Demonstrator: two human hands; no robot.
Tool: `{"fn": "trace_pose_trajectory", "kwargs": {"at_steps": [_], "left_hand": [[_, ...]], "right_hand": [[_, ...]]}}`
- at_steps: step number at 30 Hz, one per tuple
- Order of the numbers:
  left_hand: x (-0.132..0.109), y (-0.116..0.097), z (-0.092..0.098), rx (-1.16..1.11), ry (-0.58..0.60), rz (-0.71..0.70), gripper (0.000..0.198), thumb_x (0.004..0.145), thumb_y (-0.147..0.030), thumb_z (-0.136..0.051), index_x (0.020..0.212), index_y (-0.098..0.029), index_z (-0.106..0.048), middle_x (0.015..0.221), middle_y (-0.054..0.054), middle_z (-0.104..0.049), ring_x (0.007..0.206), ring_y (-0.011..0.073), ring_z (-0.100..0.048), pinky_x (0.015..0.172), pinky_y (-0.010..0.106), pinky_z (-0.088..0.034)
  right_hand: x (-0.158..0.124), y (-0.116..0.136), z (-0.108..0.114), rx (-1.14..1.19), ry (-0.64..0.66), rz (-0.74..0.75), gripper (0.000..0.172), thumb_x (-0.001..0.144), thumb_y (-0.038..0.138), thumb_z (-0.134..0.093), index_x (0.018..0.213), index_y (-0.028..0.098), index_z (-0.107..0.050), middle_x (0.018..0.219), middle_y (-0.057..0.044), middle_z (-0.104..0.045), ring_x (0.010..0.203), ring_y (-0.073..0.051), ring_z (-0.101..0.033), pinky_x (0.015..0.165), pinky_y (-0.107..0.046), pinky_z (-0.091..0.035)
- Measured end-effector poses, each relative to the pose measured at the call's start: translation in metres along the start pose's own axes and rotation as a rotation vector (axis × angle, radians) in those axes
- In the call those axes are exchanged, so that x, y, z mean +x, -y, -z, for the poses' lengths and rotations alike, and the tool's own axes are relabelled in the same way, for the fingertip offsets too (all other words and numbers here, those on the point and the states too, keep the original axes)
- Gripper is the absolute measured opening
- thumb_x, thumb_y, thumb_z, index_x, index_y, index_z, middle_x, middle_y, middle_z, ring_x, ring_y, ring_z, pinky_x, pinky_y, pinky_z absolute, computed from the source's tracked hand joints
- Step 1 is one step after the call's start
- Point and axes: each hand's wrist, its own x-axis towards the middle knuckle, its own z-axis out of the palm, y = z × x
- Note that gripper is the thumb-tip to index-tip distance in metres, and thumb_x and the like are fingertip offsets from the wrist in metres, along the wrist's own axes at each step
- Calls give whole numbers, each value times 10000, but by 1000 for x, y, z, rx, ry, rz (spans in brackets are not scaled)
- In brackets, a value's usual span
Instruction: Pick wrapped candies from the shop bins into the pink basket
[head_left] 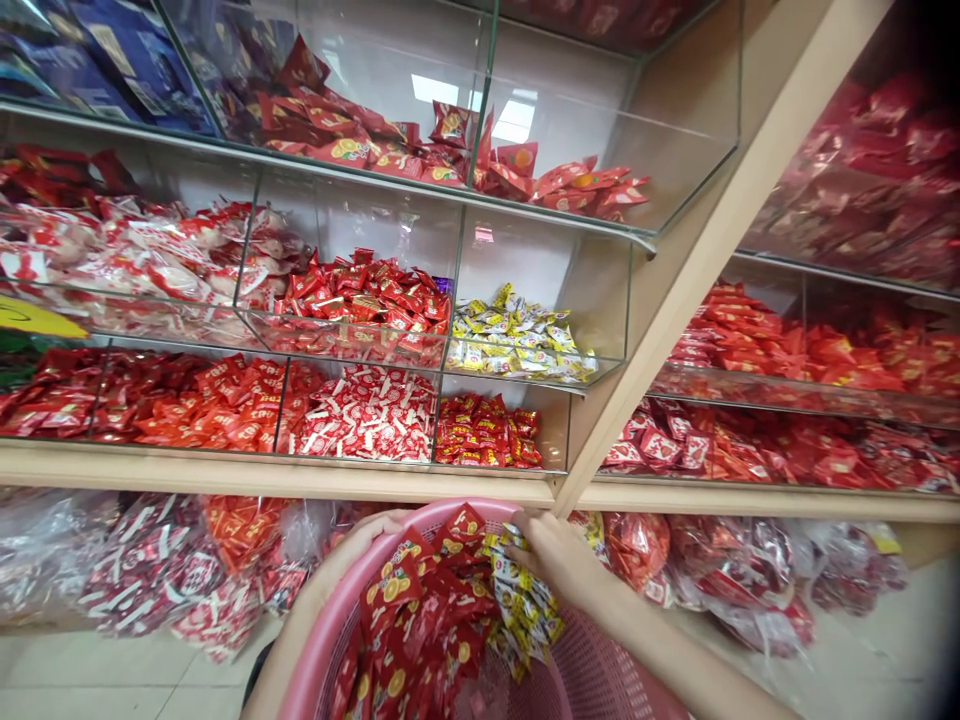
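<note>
So this is a sweet shop, with glass-fronted candy bins (360,340) stacked in tiers above a pale wooden ledge (262,468) and a tiled floor (97,680) underneath. The left hand (373,530) has its fingers hooked over the far-left rim of a round-edged pink plastic basket (321,625). The right hand (553,555) has its fingers curled at the far-right side, over small yellow-and-white wrapped candies (517,595). Can't tell if those fingers are closed on candy, on the rim or both.

The basket sits just in front of the ledge, open side up, long axis running from the shelf back toward the wearer. The yellow-and-white bunch stretches the same way, top end partly hidden by the right hand. Left of it, touching, are red packets printed with orange slices (394,590), pointing every which way.

Further out, clear bags of candy (161,565) lie under the ledge on both sides. Right behind the basket, glass fronts stand between the hands and the binned sweets, and a slanting wooden post (697,255) splits the shelving to the right.
</note>
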Motion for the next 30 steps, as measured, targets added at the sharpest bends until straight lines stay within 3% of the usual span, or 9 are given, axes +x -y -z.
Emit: {"fn": "trace_pose_trajectory", "kwargs": {"at_steps": [8,18,25,30], "left_hand": [[-1,-2,-1,48,-39,-26,381,674,-174,-495,1033,-131,-616,870,38,-692,786,194,-612,722,267,-433],[-4,-4,-3,7,-47,14,391,680,-197,-508,1056,-141,-599,875,44,-697,796,200,-626,716,268,-450],[-3,-5,-4,30,-43,12,395,688,-195,-491,1069,-134,-579,879,43,-691,790,206,-621,732,285,-448],[-3,-5,-4,42,-52,5,383,681,-203,-502,1048,-137,-591,858,42,-692,781,207,-621,725,283,-449]], "right_hand": [[14,21,1,-208,-26,-22,258,820,298,-511,1019,133,-513,869,-97,-616,742,-236,-622,530,-273,-392],[2,15,-2,-113,-67,17,207,805,346,-532,919,177,-495,934,-69,-576,743,-209,-619,521,-265,-391],[10,17,-4,-245,-75,14,135,850,268,-457,944,174,-481,883,-60,-569,659,-192,-624,469,-245,-382],[11,13,-14,-288,-118,11,95,866,214,-407,928,170,-464,892,-82,-549,732,-165,-612,504,-207,-398]]}}
